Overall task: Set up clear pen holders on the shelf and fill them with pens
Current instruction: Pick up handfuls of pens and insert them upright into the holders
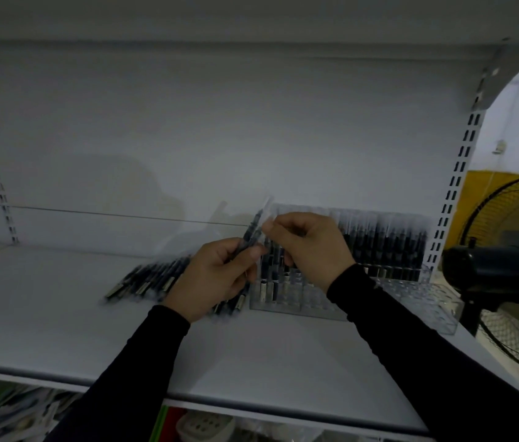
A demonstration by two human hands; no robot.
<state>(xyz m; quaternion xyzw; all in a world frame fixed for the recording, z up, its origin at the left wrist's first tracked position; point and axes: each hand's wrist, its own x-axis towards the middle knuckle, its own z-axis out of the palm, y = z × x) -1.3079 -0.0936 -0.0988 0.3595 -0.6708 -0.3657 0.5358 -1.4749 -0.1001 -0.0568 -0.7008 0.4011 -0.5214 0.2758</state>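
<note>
Step in hand: feeding one pen (259, 223) from a held bunch into the nearer clear holder (296, 298)
Left hand (216, 279): fingers curled round a small bunch of pens, tips pointing up toward the back wall
Right hand (311, 247): thumb and fingertips pinch the top pen near its upper end, the other fingers loosely curled
How to do it well: draw the single pen free along its length so the rest stay in the left hand, turn it upright, then aim its lower end at an open hole in the front rows before letting go
Where the pens are: a loose fan of spare pens (143, 282) lies flat on the shelf (60, 330) left of the holder; more stand in the holder's back rows
Second holder (424, 301): just to the right, back rows packed with upright pens, front holes seemingly bare, though blur makes that hard to confirm
Materials: holders are clear hard plastic with a grid of round holes; pens are slim straight barrels, dark with pale metal-looking ends
Shelf: smooth white painted metal, slotted uprights at both sides
Beside it: a black wire-caged fan (513, 266) to the right
</note>
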